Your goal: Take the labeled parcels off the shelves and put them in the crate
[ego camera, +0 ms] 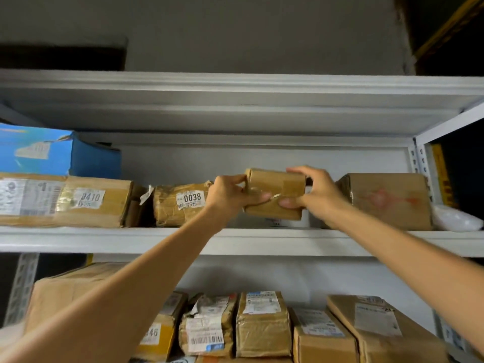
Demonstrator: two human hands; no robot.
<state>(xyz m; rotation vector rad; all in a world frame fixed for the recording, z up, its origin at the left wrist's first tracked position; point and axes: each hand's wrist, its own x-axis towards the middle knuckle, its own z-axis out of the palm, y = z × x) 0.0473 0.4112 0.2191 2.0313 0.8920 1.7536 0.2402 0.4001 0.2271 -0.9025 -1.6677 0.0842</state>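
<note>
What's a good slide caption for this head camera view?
Both hands, left and right, lift a small brown taped cardboard parcel above the white metal shelf.

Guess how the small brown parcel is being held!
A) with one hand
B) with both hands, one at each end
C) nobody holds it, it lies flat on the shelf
B: the left hand grips one end of the small brown parcel and the right hand grips the other, lifting it above the shelf.
</note>
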